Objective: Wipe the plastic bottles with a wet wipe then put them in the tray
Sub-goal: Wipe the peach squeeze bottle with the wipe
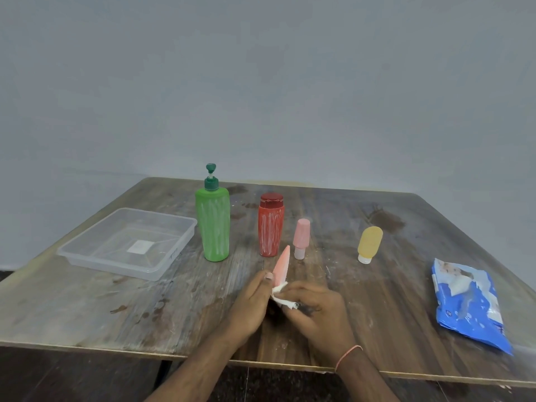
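salmon tube [282, 264]: tilted, tip up, held over table centre-front, lower end hidden in the wipe
wet wipe [280, 295]: white, bunched round tube base
left hand [251, 303]: fingers closed on tube's left side
right hand [318, 314]: clamps wipe against tube
tray [87, 258]: clear, far left, no bottles in it
standing bottles: green pump bottle [213, 224], red bottle [270, 226], pink bottle [301, 237], yellow bottle [369, 244], all chalk-streaked or dusty, well apart from tray
wipes pack [467, 304]: blue, right edge of table [116, 309]
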Demonstrator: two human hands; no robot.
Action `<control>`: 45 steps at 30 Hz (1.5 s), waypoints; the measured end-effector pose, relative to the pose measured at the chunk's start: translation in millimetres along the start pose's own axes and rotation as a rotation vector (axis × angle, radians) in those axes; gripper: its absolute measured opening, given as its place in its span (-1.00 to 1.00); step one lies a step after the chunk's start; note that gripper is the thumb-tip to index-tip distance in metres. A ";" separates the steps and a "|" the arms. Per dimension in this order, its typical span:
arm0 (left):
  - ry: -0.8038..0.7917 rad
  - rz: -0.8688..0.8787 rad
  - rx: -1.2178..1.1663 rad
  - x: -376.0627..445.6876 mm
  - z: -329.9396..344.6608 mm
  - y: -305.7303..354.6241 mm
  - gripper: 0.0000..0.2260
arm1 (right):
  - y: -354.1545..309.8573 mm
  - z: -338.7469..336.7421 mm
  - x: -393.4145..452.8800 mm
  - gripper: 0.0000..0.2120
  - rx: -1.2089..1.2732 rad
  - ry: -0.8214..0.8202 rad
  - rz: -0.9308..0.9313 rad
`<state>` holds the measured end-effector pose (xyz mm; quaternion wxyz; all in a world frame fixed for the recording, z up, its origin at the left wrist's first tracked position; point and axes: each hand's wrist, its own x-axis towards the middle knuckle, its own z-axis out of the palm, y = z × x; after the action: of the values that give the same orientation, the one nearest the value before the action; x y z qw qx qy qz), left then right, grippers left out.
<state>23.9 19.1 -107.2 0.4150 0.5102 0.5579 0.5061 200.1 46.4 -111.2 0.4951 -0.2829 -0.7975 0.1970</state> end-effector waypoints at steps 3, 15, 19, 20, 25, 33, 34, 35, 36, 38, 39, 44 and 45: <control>-0.006 -0.018 -0.022 1.5 -1.9 -0.6 -0.67 | -1.6 -0.4 0.5 -0.75 0.023 -0.022 0.033; -0.009 -0.158 -0.344 5.3 -7.1 5.6 -0.58 | -4.2 -0.6 3.8 -0.72 0.159 0.063 0.175; 0.040 -0.198 -0.547 11.4 -10.1 7.4 -0.59 | -4.7 1.5 3.0 -0.69 0.174 0.076 0.225; 0.043 -0.205 -0.589 12.1 -10.9 7.8 -0.59 | -6.8 2.6 2.2 -0.70 0.184 0.079 0.233; 0.092 -0.207 -0.769 17.6 -15.3 6.4 -0.55 | -17.9 14.6 0.5 -0.72 0.212 0.124 0.234; 0.000 -0.196 -0.836 25.0 -20.5 -0.5 -0.35 | -16.0 30.0 8.8 -0.75 0.134 0.193 0.346; 0.005 -0.204 -0.828 24.6 -21.1 -0.5 -0.37 | -14.3 31.5 9.8 -0.76 0.121 0.179 0.359; 0.011 -0.208 -0.818 24.8 -21.2 -0.9 -0.38 | -12.3 32.9 10.6 -0.78 0.102 0.162 0.371; 0.020 -0.212 -0.802 25.0 -20.9 -0.4 -0.39 | -11.2 34.1 11.4 -0.81 0.080 0.142 0.375; 0.031 -0.233 -0.779 26.0 -20.1 -0.5 -0.39 | -10.8 36.1 13.3 -0.91 0.017 0.115 0.364; 0.025 -0.247 -0.772 26.2 -19.9 -0.9 -0.37 | -11.1 36.7 14.4 -0.96 -0.013 0.112 0.358; -0.018 -0.272 -0.765 25.0 -22.1 -2.1 -0.32 | -16.0 36.7 15.7 -0.86 -0.033 0.034 0.290; -0.026 -0.267 -0.756 24.6 -22.1 -1.6 -0.32 | -16.2 36.6 15.1 -0.85 -0.040 0.018 0.287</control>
<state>-1.4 40.3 -104.3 0.6427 0.2509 0.3883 0.6109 157.7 42.6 -107.1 0.4633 -0.4056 -0.7481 0.2475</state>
